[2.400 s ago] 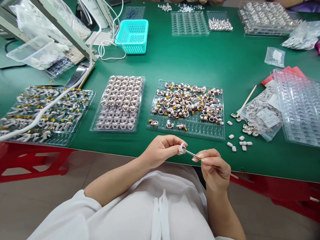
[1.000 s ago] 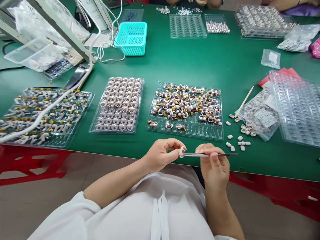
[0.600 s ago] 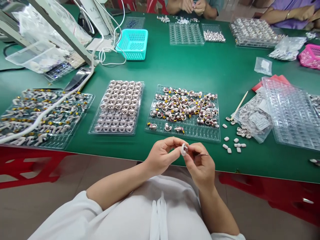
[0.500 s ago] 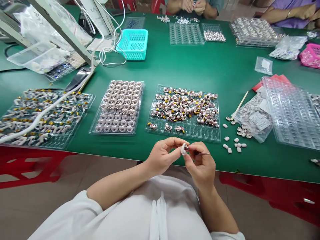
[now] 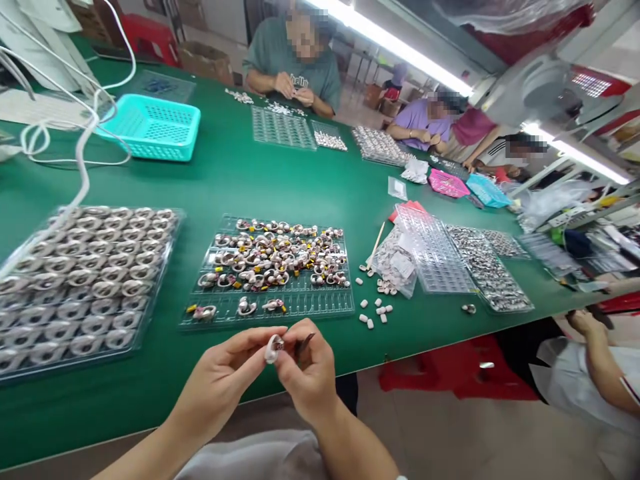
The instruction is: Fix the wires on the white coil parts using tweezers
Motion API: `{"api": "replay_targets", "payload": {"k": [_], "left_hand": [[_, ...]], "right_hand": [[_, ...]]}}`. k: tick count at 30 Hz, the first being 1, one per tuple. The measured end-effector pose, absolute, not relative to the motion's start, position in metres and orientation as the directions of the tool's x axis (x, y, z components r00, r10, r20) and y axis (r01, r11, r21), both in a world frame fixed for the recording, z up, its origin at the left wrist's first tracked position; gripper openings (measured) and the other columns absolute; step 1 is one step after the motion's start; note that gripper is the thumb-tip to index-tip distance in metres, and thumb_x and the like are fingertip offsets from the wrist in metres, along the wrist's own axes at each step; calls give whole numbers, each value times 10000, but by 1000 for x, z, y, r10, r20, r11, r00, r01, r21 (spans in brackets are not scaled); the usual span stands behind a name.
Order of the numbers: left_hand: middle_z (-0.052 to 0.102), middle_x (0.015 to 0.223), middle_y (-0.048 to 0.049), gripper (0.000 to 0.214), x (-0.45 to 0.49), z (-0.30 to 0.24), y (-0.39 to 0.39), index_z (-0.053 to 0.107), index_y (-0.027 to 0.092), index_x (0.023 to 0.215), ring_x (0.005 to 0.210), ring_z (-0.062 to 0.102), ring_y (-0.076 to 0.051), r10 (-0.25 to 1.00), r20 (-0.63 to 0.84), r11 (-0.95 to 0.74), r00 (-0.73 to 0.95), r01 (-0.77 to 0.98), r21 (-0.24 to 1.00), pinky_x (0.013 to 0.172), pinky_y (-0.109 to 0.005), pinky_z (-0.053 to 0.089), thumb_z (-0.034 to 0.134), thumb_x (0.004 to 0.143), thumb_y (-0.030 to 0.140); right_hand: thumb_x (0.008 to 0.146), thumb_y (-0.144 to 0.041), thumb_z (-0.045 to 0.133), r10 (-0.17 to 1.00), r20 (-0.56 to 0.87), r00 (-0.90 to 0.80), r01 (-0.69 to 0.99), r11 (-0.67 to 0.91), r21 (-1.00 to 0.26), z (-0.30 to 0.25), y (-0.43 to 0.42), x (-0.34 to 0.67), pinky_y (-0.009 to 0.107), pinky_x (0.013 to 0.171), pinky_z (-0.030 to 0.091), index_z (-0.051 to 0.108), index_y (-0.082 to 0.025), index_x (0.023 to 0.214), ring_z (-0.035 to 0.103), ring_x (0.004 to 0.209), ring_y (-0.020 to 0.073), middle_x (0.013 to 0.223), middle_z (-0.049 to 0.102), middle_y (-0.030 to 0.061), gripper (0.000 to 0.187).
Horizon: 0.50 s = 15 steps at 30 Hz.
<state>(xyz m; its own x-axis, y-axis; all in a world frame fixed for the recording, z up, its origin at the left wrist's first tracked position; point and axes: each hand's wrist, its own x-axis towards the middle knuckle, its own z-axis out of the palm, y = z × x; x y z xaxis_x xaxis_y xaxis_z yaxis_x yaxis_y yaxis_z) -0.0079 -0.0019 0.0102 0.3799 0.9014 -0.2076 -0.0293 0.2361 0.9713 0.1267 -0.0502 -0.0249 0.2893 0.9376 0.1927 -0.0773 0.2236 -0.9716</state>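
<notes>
My left hand [image 5: 225, 380] pinches a small white earpiece shell [image 5: 273, 348] between thumb and fingers, just above the near edge of the green table [image 5: 280, 180]. My right hand [image 5: 307, 373] meets it from the right, closed on thin metal tweezers [image 5: 303, 343], and its thumb touches the shell. Straight ahead lies a clear tray [image 5: 310, 303] heaped with small parts with coloured wires. Another clear tray [image 5: 85, 280] with rows of round white parts lies to the left.
Loose white caps [image 5: 375, 312], a plastic bag of parts [image 5: 397, 263] and more clear trays [image 5: 435, 250] lie to the right. A teal basket [image 5: 150, 127] and white cables [image 5: 75, 133] sit far left. Several other people work at the far side and right.
The view has swung up and to the right, bringing co-workers into sight. My right hand came up against the shell, and the tweezers are tucked shorter in it.
</notes>
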Motion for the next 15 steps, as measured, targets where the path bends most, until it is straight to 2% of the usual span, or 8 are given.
{"api": "replay_targets", "payload": {"k": [5,9,15], "left_hand": [[816,976,-84,297,-8,10,-4,828,217,957,934,775,-281,908,-171,182,383,6,983,828,-293,630,788,749,426],[815,961,-71,265,-8,10,-3,831,246,983,934,768,-279,893,-119,127,433,11,992,815,-307,634,774,773,397],[772,835,-63,230,-6,10,-2,815,229,1054,763,706,-180,860,12,-10,510,-7,1000,720,-241,584,698,856,247]], "right_hand": [[822,-266,648,921,192,339,-90,235,-968,-24,-50,123,238,551,401,586,-268,849,457,604,102,789,513,-45,67],[837,-291,615,912,191,364,-57,227,-972,-23,-50,126,248,546,418,584,-257,819,478,595,113,771,513,-28,48],[844,-233,613,914,139,382,-62,176,-983,-20,-56,132,237,544,425,612,-238,839,513,618,113,788,517,-15,7]]}}
